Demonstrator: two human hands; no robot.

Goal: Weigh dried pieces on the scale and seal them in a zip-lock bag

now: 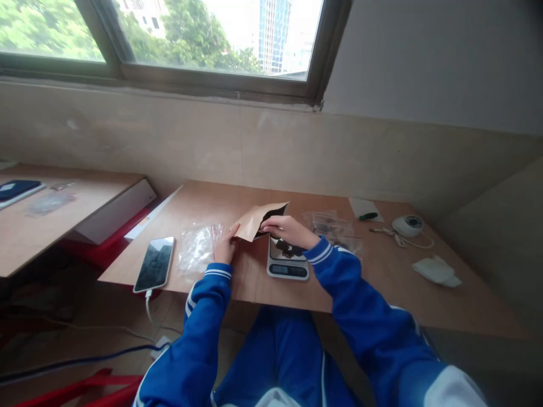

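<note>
A brown paper pouch (pixel 254 219) lies tilted on the wooden table (pixel 382 271), its mouth open toward the right. My left hand (pixel 225 246) grips the pouch's lower left corner. My right hand (pixel 285 229) pinches the pouch at its open mouth, fingers closed on the edge. Just under my right hand stands a small digital scale (pixel 287 261) with dark pieces on its platform.
A smartphone (pixel 155 263) on a charging cable lies at the table's left front, beside clear plastic bags (pixel 195 247). More clear bags (pixel 333 226), a green-tipped pen (pixel 368 216), a round white device (pixel 407 225) and a crumpled white tissue (pixel 436 270) lie right. Another desk (pixel 51 217) stands left.
</note>
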